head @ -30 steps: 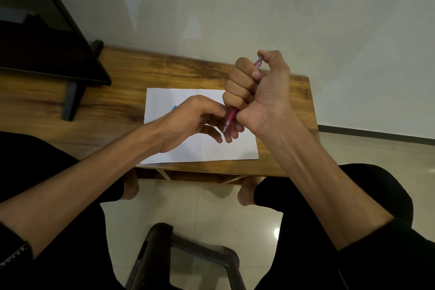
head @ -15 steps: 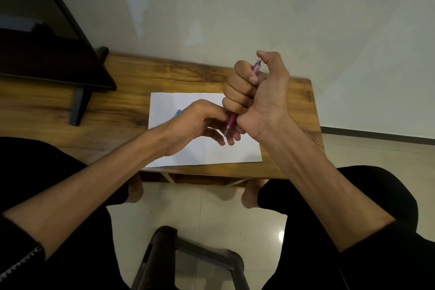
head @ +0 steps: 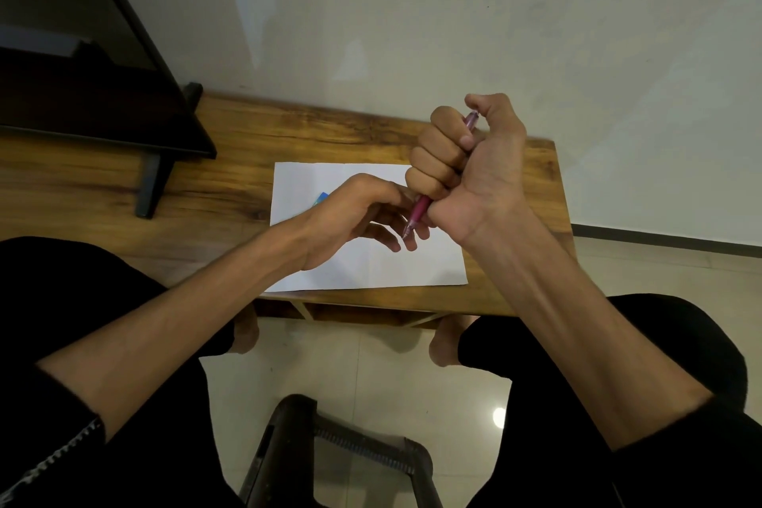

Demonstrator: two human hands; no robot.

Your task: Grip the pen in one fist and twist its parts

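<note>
Above a low wooden table (head: 231,177) with a white paper (head: 371,268), the right hand (head: 466,165) grips a pink pen (head: 420,210) in its fist, tip downward, while the left hand (head: 354,219) touches the tip with loosely curled fingers, probably to work on it.

Right hand (head: 466,165) fisted, thumb up; left hand (head: 354,219) loosely curled beside it

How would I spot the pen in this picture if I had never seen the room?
Find the wooden table against the pale wall, with a white sheet of paper on it. Above the sheet's right side the right hand is a fist. The pen runs through it, tip down by the left hand: the only pink, slender thing there.
</note>
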